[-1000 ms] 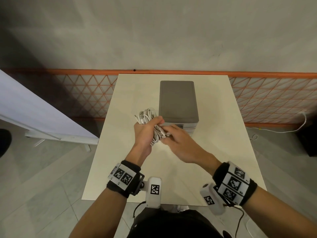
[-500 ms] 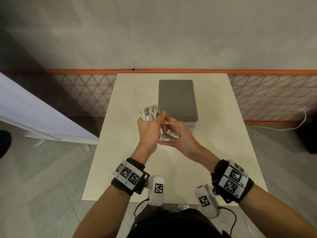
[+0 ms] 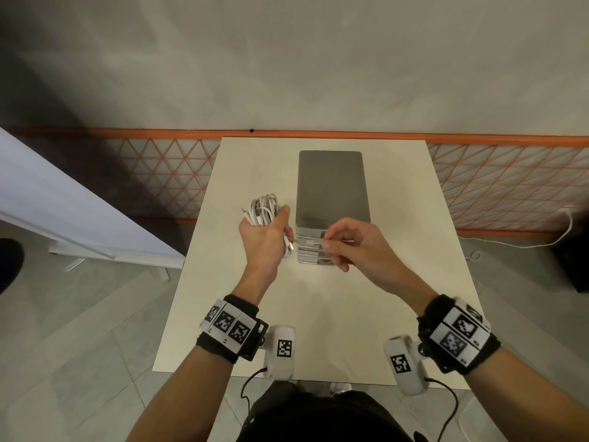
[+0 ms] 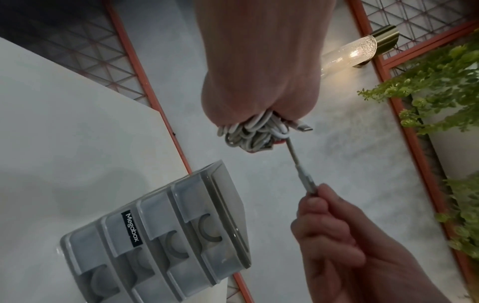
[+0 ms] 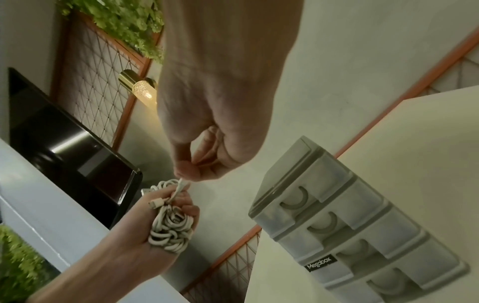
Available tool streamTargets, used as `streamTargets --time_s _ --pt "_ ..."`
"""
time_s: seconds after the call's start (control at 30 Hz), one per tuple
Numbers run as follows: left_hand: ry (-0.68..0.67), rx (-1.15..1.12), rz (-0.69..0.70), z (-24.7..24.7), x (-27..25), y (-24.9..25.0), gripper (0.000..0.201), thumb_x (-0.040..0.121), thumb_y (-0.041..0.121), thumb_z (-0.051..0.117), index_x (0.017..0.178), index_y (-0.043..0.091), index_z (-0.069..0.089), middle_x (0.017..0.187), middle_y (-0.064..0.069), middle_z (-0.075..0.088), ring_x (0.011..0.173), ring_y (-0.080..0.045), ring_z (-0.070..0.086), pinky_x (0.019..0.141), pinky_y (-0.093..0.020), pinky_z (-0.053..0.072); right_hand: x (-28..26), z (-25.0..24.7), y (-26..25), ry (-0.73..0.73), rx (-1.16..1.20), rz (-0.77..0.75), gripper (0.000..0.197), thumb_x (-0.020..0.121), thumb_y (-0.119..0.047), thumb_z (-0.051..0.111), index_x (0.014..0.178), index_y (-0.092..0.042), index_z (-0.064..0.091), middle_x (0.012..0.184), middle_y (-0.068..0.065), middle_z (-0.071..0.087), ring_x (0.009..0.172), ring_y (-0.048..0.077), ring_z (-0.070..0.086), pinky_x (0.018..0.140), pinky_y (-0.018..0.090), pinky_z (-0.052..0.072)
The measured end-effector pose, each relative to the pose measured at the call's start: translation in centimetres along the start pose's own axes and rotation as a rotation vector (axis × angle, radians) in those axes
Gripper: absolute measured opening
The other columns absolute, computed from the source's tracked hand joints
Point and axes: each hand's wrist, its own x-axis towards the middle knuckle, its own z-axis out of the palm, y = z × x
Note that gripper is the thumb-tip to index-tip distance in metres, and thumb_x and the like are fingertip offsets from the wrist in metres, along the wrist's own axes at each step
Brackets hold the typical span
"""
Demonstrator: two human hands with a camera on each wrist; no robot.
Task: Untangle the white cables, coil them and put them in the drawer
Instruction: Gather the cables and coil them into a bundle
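In the head view, my left hand (image 3: pixel 264 232) sits left of centre, fingers clenched round the bundle of white cables (image 3: pixel 262 209), which bulges out above my fist over the desk (image 3: pixel 398 282); my right hand (image 3: pixel 353 242), just right of centre, pinches one cable end (image 3: pixel 306 241) drawn taut between the two hands, in front of the grey drawer unit (image 3: pixel 331 189) at mid-frame. Its drawers all look closed, so I judge the untangling has barely begun. In the left wrist view, the tangle (image 4: pixel 255 134) hangs below my fist at upper centre, a loose plug (image 4: pixel 304 128) pokes out to its right, and the pinched cable end (image 4: pixel 302 172) runs down to my right fingers (image 4: pixel 317 202) at lower right. To do this well, I should probably ease my left grip enough for the strand to slide, pull slowly along its own line, and stop if a knot tightens. In the right wrist view, my right thumb and forefinger hold the end at centre, the bundle lies in my left palm (image 5: pixel 155 235) below, and the drawer unit labelled Megabox (image 5: pixel 321 264) stands at lower right. The desk is pale and plain; behind it run a grey wall, orange-framed mesh panels (image 5: pixel 98 82), green foliage (image 5: pixel 124 18), a lit tube lamp (image 5: pixel 145 92) and a dark screen (image 5: pixel 64 147).
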Motion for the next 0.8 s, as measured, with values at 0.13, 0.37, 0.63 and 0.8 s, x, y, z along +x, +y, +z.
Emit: streamTargets --time_s 0.13,0.37,0.63,0.8 --pt "-0.087 0.074 0.016 0.4 -1.0 -0.7 0.019 0.089 0.009 0.07 0.075 0.008 0.058 0.046 0.0 0.054 0.043 -0.017 0.051 0.045 -0.027 0.041 0.6 0.2 0.1 0.123 0.022 -0.058 0.007 0.089 0.001 0.067 0.096 0.001 0.069 0.069 0.015 0.063 0.059 0.022 0.06 0.058 0.031 0.056" --pt "-0.115 0.068 0.046 1.6 -2.4 -1.8 0.016 0.09 0.011 0.071 0.077 0.009 0.062 0.066 -0.005 0.061 0.058 -0.015 0.06 0.054 -0.029 0.051 1.1 2.4 0.4 0.342 -0.027 -0.198 0.012 0.087 -0.001 0.07 0.098 -0.006 0.07 0.082 0.006 0.07 0.069 0.016 0.067 0.07 0.032 0.059" --pt "-0.103 -0.018 0.027 1.7 -2.6 -2.0 0.017 0.091 0.012 0.071 0.077 0.013 0.062 0.063 0.007 0.061 0.06 -0.008 0.059 0.058 -0.024 0.05 0.3 3.5 1.6 0.356 -0.09 -0.268 0.016 0.085 0.003 0.071 0.098 -0.006 0.069 0.09 0.002 0.073 0.086 0.012 0.071 0.082 0.024 0.056" --pt "-0.103 -0.033 -0.004 1.1 -2.1 -2.3 0.012 0.088 0.011 0.074 0.086 0.006 0.063 0.073 -0.002 0.063 0.067 -0.014 0.061 0.062 -0.03 0.051 -0.5 3.3 1.5 0.203 0.089 -0.12 0.034 0.081 0.01 0.07 0.11 -0.004 0.059 0.107 0.011 0.072 0.103 0.018 0.069 0.084 0.031 0.057"
